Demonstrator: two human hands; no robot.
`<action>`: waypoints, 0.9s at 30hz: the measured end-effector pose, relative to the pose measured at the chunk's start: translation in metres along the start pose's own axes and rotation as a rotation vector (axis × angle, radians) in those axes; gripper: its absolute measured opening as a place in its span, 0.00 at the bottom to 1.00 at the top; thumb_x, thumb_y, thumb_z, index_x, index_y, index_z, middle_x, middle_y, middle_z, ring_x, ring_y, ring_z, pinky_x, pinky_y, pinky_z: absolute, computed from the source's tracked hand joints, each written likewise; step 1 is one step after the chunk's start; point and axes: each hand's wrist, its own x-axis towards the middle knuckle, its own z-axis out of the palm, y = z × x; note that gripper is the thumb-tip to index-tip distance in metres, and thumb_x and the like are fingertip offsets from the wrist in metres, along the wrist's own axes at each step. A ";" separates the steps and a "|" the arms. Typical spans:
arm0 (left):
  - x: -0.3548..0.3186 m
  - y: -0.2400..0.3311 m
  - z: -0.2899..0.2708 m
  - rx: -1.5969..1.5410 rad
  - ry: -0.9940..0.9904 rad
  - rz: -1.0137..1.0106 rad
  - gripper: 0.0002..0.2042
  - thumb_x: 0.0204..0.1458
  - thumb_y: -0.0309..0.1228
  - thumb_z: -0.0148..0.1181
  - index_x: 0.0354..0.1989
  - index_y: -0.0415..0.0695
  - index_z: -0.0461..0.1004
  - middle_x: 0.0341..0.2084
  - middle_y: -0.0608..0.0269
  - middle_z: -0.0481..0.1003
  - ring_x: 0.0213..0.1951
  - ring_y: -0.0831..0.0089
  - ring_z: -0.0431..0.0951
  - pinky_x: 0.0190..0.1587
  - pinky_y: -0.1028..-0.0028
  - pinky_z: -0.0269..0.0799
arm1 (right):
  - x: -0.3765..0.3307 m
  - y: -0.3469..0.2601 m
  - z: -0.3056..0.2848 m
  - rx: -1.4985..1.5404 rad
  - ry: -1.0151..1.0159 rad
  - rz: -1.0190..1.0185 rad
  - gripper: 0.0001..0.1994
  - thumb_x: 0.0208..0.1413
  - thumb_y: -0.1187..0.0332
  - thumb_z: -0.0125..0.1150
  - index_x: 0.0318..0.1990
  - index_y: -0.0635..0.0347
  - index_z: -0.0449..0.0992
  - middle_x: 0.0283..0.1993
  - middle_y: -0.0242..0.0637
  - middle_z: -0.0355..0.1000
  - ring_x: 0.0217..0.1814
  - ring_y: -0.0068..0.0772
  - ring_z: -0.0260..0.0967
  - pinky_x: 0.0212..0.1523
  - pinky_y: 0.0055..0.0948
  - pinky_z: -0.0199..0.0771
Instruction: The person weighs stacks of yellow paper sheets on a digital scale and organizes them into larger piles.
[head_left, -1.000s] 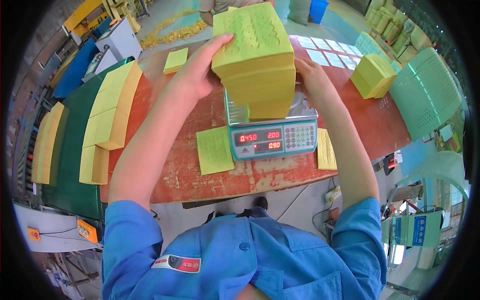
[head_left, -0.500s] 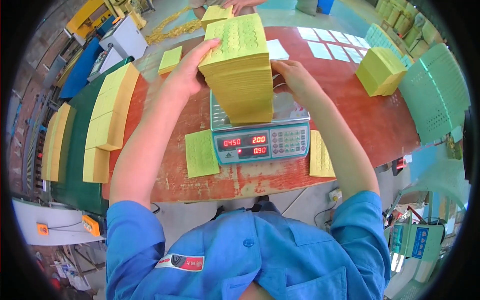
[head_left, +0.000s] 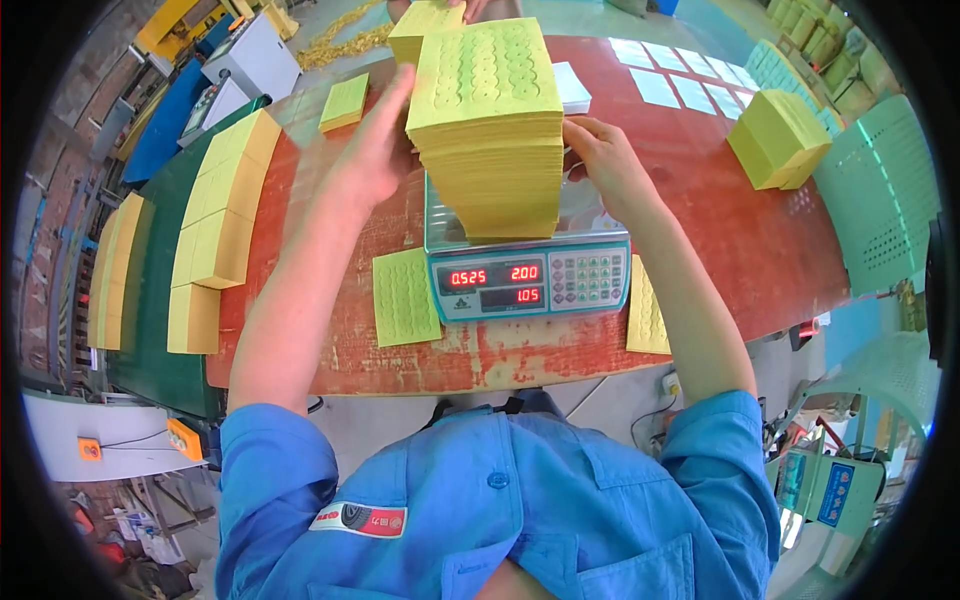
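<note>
A tall stack of yellow embossed paper sheets point(head_left: 490, 170) stands on the glassy pan of a teal and white digital scale point(head_left: 530, 285) with lit red digits. Its top sheet shows rows of round scalloped patterns. My left hand point(head_left: 375, 150) is upright along the stack's left side, thumb stretched up and off the top sheet; its other fingers are partly hidden behind the paper. My right hand point(head_left: 608, 165) has bent fingers pressed against the right side, fingertips partly out of sight. Loose yellow sheets point(head_left: 405, 300) lie left of the scale, and more sheets point(head_left: 648, 310) lie on its right.
The red table point(head_left: 700, 240) bears a yellow paper block point(head_left: 778, 140) at right, a small yellow stack point(head_left: 344, 102) and white papers point(head_left: 572, 88). Yellow stacks point(head_left: 222, 200) line the left edge. Across the table, another person's hand point(head_left: 476, 8) touches a yellow stack point(head_left: 425, 28).
My left thumb has come off the top sheet, and that hand has opened away from the stack. The scale's lit readings have changed. The view has shifted slightly.
</note>
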 end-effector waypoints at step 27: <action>0.029 -0.087 0.047 -0.290 0.274 0.060 0.19 0.64 0.39 0.50 0.57 0.38 0.69 0.48 0.56 0.75 0.47 0.68 0.78 0.45 0.65 0.78 | 0.054 0.091 0.042 0.398 0.104 -0.220 0.27 0.71 0.52 0.39 0.71 0.56 0.58 0.67 0.38 0.64 0.68 0.30 0.60 0.66 0.29 0.60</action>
